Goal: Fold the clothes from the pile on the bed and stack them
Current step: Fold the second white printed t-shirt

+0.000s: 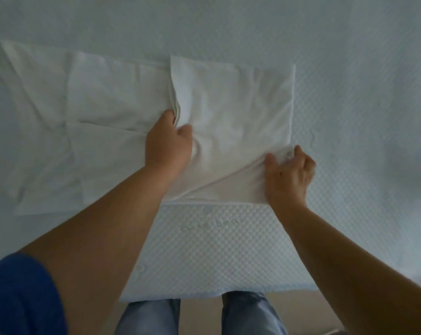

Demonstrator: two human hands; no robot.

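Observation:
A white garment (103, 102) lies spread on the bed, its right part folded over into a flap (241, 105). My left hand (167, 143) grips the flap's left folded edge near the middle of the cloth, fingers curled into the fabric. My right hand (289, 175) pinches the flap's near right corner, bunching it, with the cloth lifted slightly off the mattress there. The garment's left part lies flat with creases.
The white quilted mattress (349, 117) stretches around the garment. Its near edge (216, 293) runs just in front of my legs in jeans (248, 315). A blue sleeve (18, 293) shows at the lower left.

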